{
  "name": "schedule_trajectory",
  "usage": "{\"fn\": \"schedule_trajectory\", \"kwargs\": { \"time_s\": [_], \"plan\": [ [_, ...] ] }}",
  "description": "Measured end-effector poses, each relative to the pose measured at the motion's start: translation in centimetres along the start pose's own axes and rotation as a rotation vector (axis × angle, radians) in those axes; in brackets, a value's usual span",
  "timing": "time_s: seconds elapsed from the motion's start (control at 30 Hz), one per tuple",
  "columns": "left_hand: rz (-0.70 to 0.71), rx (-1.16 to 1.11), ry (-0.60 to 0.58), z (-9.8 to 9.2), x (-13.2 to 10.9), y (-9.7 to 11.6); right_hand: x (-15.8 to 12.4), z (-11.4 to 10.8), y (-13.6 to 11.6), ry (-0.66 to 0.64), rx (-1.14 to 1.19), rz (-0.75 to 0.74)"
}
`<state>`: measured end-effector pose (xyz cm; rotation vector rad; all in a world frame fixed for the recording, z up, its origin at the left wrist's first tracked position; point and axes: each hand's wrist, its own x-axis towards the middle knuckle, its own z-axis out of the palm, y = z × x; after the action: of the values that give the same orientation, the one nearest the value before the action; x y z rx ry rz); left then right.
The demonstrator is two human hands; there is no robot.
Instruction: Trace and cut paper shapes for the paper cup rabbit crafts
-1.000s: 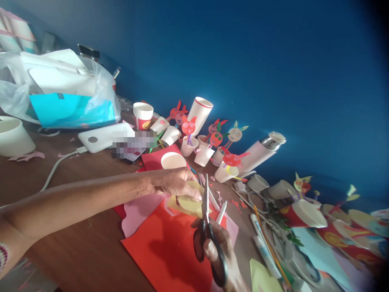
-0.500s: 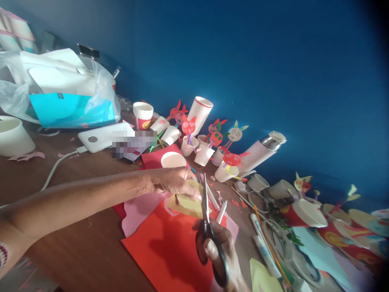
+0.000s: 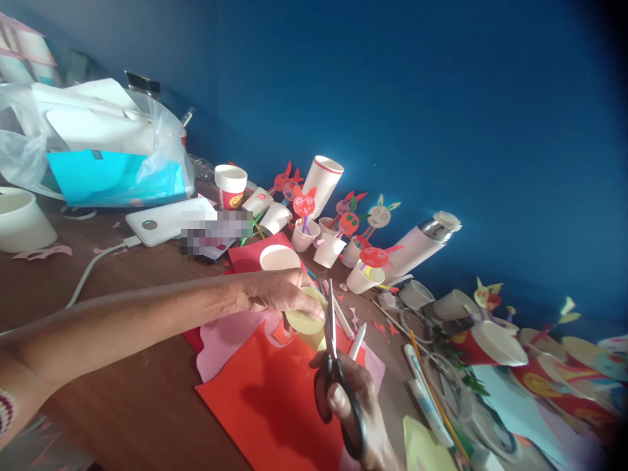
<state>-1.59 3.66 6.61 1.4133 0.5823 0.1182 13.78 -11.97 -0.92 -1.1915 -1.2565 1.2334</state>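
My left hand (image 3: 289,294) pinches a pale yellow paper disc (image 3: 305,320) with a rounded edge. A piece of yellow paper (image 3: 316,338) hangs beneath the disc, close to the blades; whether it is still joined I cannot tell. My right hand (image 3: 356,399) grips black-handled scissors (image 3: 331,327), its fingers in the loops. The blades are slightly apart, pointing up beside the disc's right edge. Below both hands lie a red-orange sheet (image 3: 265,399) and pink paper (image 3: 226,347). A paper cup (image 3: 279,258) stands just behind my left wrist.
White paper cups with paper animal faces (image 3: 305,204) stand along the blue wall, near a cup stack (image 3: 324,183) and a flask (image 3: 417,248). A power bank (image 3: 169,221) and plastic bag (image 3: 112,144) are at left. Pens (image 3: 426,396), cables and more cups fill the right side.
The yellow paper around the disc has become smaller, and its wide strip on the left no longer shows. Both hands stay in nearly the same place.
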Motion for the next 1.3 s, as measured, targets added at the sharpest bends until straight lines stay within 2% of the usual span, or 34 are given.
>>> {"fn": "schedule_trajectory", "kwargs": {
  "time_s": [0.3,0.5,0.87,1.13,1.3],
  "plan": [
    [-0.014,-0.008,-0.012,-0.06,0.13,-0.32,-0.17,-0.18,0.36,0.009,-0.027,0.010],
    [-0.005,0.051,0.020,0.23,-0.21,0.22,-0.01,-0.19,0.46,0.014,0.003,0.031],
    [0.042,0.047,-0.031,-0.10,-0.45,0.49,-0.17,-0.15,-0.18,0.057,-0.012,0.044],
    [0.023,0.016,0.021,0.07,-0.19,0.27,-0.12,-0.22,-0.21,0.043,-0.019,0.044],
    [0.015,0.026,0.006,-0.19,-0.07,0.05,-0.14,-0.23,-0.19,0.047,-0.003,0.040]
  ]
}}
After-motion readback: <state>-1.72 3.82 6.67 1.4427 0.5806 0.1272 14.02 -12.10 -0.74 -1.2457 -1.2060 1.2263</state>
